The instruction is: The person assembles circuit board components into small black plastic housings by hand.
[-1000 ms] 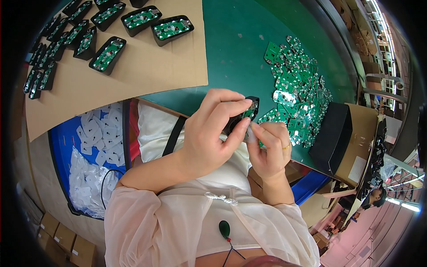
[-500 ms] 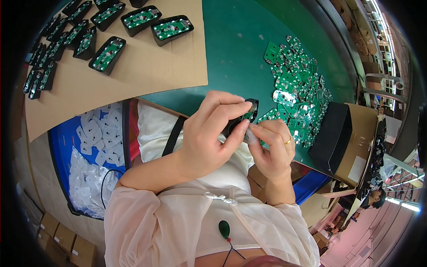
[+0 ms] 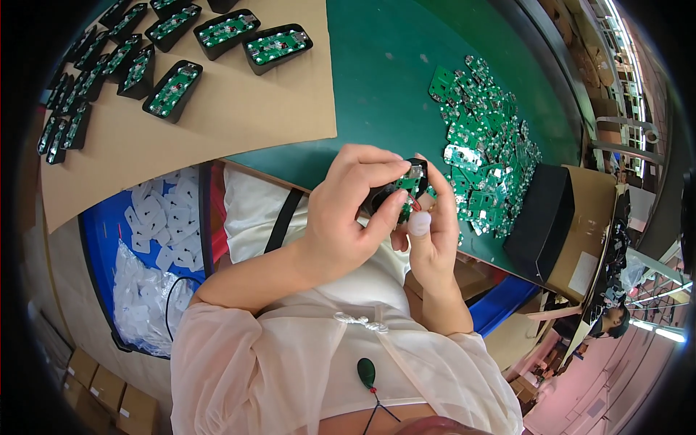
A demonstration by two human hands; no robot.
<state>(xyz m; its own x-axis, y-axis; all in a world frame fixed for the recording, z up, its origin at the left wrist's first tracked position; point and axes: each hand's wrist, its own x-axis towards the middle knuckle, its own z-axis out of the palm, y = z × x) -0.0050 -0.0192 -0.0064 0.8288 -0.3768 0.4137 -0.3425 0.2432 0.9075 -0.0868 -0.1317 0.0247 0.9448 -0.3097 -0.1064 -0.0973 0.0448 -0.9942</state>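
Note:
In front of my chest, a small black plastic housing (image 3: 377, 196) is held up, with a green circuit board (image 3: 415, 174) at its open side. A red wire (image 3: 416, 204) shows at the board's lower end. My left hand (image 3: 341, 210) is closed round the housing from the left, its thumb on the lower end. On the right, my right hand (image 3: 438, 246) grips the housing's far edge with the index finger. Its thumb wears a whitish finger cot (image 3: 419, 223) and stands close to the wire. The fingers hide much of the housing.
Loose green circuit boards (image 3: 482, 152) lie heaped on the green table (image 3: 377, 80). Several black housings with boards (image 3: 278, 45) stand on a cardboard sheet (image 3: 246, 109). A black box (image 3: 540, 221) is at right; a blue bin (image 3: 101, 254) holds white plastic pieces (image 3: 163, 217).
My right hand has turned and its index finger has reached up along the housing's far side. The housing has tilted, so its board and red wire now show.

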